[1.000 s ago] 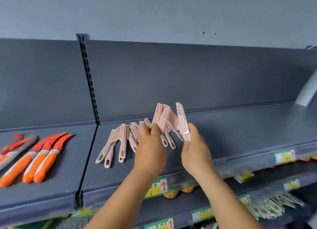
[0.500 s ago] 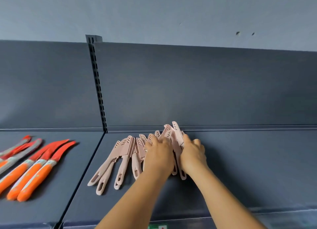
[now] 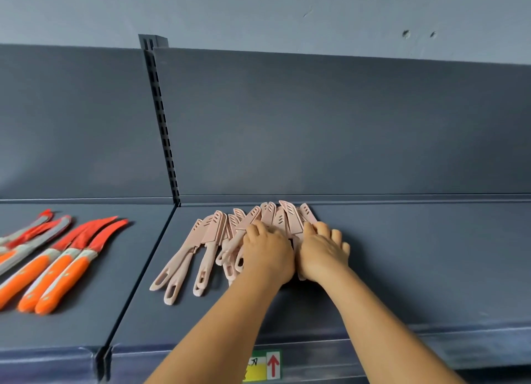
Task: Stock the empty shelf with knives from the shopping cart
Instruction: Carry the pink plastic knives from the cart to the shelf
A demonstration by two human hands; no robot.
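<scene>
Lower left of the frame: orange knives (image 3: pixel 57 271) lying in a row on the left shelf bay (image 3: pixel 86 326), handles glossy and rounded, curved blades in red covers, grey collars between. Already stocked, by the look of it.

Just right of there: a slotted metal upright (image 3: pixel 162 119) rising from the shelf joint, dark and matte, with a column of small rectangular holes.

Centre: pink knives (image 3: pixel 209 240) fanned out on the right shelf bay (image 3: pixel 431 268), handles toward the front edge, sheathed tips toward the back panel (image 3: pixel 344 125). Pale matte plastic, slim, looped holes at the handle ends, slanted vent slots in the sheaths. A few at the left of the fan lying free and apart; the rest bunched and overlapping under the hands.

Left hand (image 3: pixel 268 254) resting on the bunch, fingers curled down over it; gripping or merely pressing, cannot tell. Right hand (image 3: pixel 323 253) touching it alongside, fingers (image 3: pixel 334 235) bent over the rightmost knives, grip likewise unclear.

Bottom centre: a yellow price tag (image 3: pixel 263 366) with a red arrow on the shelf lip.

Right of the frame: smooth dark grey shelf surface, bare. Judged partly done: one batch set down and wanting spreading, more space left to fill. Shopping cart out of view.
</scene>
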